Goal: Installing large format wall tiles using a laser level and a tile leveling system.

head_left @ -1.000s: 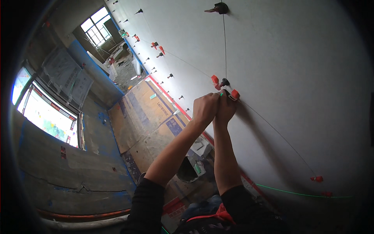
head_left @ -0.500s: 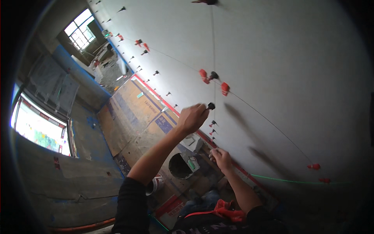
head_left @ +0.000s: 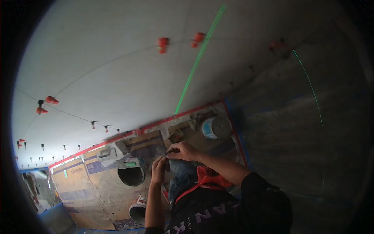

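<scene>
Head view: our left hand and right hand meet at a small dark piece.
We see fingers curled inward, but cannot tell if either hand grips the piece between them; a blue-and-white bucket stands far right, red clips line the pale wall.

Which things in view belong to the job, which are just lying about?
Likely the job:
left hand and right hand, fingertips close together; anything pinched is too small to tell
red clips on the wall

Seemingly lying about:
blue-and-white bucket
red-and-white bucket
</scene>
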Available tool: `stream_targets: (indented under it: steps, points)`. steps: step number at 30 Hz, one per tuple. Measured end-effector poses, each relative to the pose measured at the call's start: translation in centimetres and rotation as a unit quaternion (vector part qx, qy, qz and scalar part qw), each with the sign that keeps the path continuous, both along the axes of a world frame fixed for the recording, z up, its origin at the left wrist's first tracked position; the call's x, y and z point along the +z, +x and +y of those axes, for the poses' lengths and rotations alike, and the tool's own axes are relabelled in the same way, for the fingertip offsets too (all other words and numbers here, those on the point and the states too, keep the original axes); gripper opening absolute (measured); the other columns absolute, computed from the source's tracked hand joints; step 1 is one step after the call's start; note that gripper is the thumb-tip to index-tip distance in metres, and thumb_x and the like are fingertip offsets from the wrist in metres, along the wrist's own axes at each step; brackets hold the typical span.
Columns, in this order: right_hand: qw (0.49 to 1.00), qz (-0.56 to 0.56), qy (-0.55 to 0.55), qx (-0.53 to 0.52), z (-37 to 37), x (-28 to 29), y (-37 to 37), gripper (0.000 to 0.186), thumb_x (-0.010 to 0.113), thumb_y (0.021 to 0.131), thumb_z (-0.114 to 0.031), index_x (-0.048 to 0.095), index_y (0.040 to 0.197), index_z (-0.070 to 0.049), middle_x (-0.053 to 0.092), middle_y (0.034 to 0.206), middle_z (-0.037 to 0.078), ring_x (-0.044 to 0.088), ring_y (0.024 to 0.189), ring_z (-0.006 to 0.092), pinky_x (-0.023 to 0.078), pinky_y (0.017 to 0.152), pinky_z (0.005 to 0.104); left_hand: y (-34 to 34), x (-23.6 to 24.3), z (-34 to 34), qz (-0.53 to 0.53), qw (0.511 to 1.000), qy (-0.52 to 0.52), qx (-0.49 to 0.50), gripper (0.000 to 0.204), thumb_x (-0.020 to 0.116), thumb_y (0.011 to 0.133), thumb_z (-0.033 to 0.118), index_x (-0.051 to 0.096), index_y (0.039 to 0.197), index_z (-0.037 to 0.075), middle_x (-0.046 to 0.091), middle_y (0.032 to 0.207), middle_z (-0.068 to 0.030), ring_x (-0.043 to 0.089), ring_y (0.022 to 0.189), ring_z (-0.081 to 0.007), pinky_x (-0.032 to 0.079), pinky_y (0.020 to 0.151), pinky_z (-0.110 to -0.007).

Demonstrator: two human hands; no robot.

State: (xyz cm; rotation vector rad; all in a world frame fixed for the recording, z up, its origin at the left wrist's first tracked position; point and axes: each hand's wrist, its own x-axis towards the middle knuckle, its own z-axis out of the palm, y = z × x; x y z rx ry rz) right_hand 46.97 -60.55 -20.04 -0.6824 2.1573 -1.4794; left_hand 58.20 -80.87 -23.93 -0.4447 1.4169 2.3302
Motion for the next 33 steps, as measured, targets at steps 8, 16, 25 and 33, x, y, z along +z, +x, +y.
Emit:
stream_targets:
  steps: [8,16,25,33]
  points:
    - [0.936,-0.168,-0.127,-0.281,21.3,0.8,7.9,0.046,0.043,0.116,-0.040,0.074,0.113,-0.006,0.068,0.079,0.002,0.068,0.070,0.0120,0.054,0.066,0.0288,-0.8,4.3,15.8,0.081,0.974,-0.070,-0.199,0.034,0.053,0.113,0.033,0.064,0.101,0.002,0.060,0.086,-0.0017,0.057,0.078,-0.0123,0.046,0.073,-0.030]
    - [0.953,-0.004,-0.077,-0.294,37.9,5.2,9.1,0.039,0.073,0.102,-0.037,0.073,0.124,-0.004,0.075,0.100,0.008,0.071,0.091,0.0147,0.058,0.082,0.0333,-3.2,5.5,35.7,0.123,0.971,-0.012,-0.206,0.037,0.048,0.115,0.036,0.065,0.102,0.005,0.062,0.092,-0.0024,0.057,0.086,-0.0138,0.046,0.081,-0.032]
    - [0.897,0.185,-0.026,-0.400,56.4,16.2,2.5,0.023,0.077,0.098,-0.022,0.074,0.104,0.000,0.078,0.093,0.014,0.073,0.083,0.0195,0.054,0.071,0.0341,-10.3,13.3,60.1,0.355,0.894,-0.236,-0.141,0.029,0.061,0.109,0.029,0.067,0.114,0.001,0.069,0.096,-0.0052,0.064,0.090,-0.0135,0.053,0.076,-0.035]
    - [0.937,0.222,0.040,-0.268,63.3,17.3,-3.6,0.020,0.080,0.095,-0.019,0.076,0.102,-0.001,0.078,0.089,0.013,0.076,0.078,0.0219,0.058,0.070,0.0372,-18.5,21.0,63.8,0.283,0.947,-0.128,-0.079,0.022,0.072,0.104,0.020,0.075,0.106,-0.001,0.076,0.095,-0.0065,0.071,0.089,-0.0148,0.057,0.081,-0.033]
